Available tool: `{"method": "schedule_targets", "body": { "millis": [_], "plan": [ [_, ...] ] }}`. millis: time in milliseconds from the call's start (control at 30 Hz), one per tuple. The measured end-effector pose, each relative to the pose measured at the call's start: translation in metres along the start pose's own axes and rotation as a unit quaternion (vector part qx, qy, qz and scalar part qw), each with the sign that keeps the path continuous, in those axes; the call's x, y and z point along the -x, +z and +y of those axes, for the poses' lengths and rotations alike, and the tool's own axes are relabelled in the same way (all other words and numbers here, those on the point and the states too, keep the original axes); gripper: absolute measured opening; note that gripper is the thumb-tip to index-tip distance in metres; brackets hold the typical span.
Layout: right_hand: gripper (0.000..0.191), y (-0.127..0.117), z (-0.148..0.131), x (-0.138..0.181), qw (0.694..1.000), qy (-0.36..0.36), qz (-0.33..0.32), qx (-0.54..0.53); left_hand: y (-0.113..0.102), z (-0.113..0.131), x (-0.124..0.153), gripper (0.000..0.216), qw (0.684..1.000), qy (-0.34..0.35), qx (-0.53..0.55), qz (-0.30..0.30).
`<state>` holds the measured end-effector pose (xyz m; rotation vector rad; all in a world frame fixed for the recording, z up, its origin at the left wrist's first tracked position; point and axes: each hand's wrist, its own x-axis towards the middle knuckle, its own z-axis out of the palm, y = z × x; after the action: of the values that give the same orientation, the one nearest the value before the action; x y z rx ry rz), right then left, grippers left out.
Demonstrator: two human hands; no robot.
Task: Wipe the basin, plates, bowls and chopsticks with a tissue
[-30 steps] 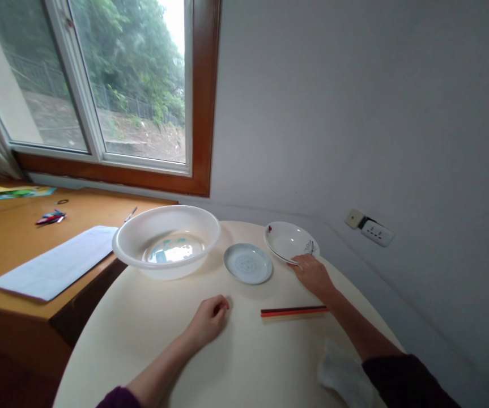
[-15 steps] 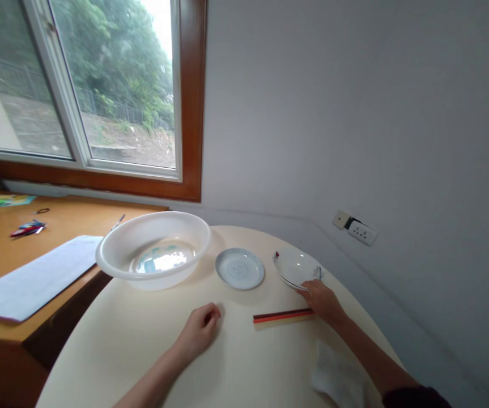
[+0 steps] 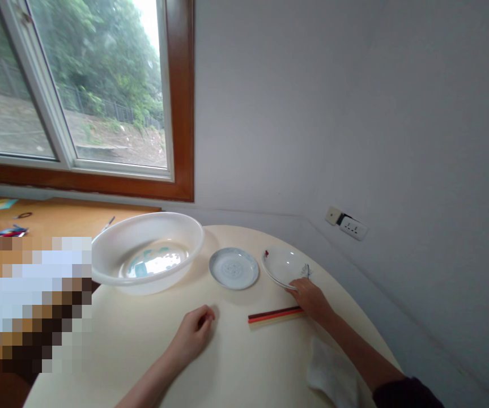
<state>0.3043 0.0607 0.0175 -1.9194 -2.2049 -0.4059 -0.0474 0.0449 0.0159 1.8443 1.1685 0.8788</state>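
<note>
My right hand grips the near right rim of a shallow white dish. The dish has a small red mark and a dark plant-like pattern, and its doubled edge looks like two stacked dishes. Just below that hand lie dark red, bright red and pale chopsticks, their right ends hidden by it. My left hand rests on the table with its fingers curled in and nothing visible in them. Between the dish and a basin sits a small pale blue-patterned plate.
A large translucent white basin stands at the left of the round cream table. A white cloth lies by my right forearm. To the left, a wooden desk carries pens and papers; part is pixelated. A wall with a socket rises behind.
The view has turned slightly right, so everything appears a little further left. Both hands keep nearly the same place relative to the dish and table.
</note>
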Motion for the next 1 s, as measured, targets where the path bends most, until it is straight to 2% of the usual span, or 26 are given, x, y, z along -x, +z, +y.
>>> {"method": "schedule_targets", "body": {
  "millis": [200, 300, 433, 500, 600, 700, 833, 1000],
  "plan": [
    [0.024, -0.036, -0.016, -0.008, 0.987, 0.057, -0.15, -0.03, 0.0, 0.001, 0.0, 0.017, 1.0, 0.002, 0.001, 0.006],
    [0.028, -0.053, -0.02, -0.01, 0.982, 0.064, -0.177, -0.031, 0.0, 0.001, 0.0, 0.018, 1.0, 0.007, 0.0, 0.01],
    [0.047, -0.09, -0.031, -0.012, 0.978, 0.088, -0.19, -0.011, 0.0, 0.0, 0.0, 0.018, 1.0, 0.013, -0.003, 0.008],
    [0.039, -0.112, -0.042, -0.013, 0.979, 0.085, -0.186, 0.011, 0.0, 0.0, 0.0, 0.018, 1.0, 0.013, -0.003, 0.008],
    [0.016, -0.13, -0.061, -0.013, 0.977, 0.031, -0.212, -0.01, 0.0, 0.001, 0.001, 0.019, 1.0, 0.011, -0.004, 0.01],
    [0.012, -0.122, -0.076, -0.005, 0.97, -0.027, -0.242, -0.016, -0.001, 0.002, 0.001, 0.018, 1.0, 0.01, 0.001, 0.013],
    [0.025, -0.094, -0.09, 0.008, 0.964, -0.071, -0.253, 0.031, -0.001, 0.001, 0.001, 0.016, 1.0, 0.009, 0.004, 0.017],
    [0.027, -0.078, -0.097, 0.012, 0.961, -0.121, -0.232, 0.094, 0.0, 0.0, 0.001, 0.015, 1.0, 0.013, 0.005, 0.016]
  ]
}}
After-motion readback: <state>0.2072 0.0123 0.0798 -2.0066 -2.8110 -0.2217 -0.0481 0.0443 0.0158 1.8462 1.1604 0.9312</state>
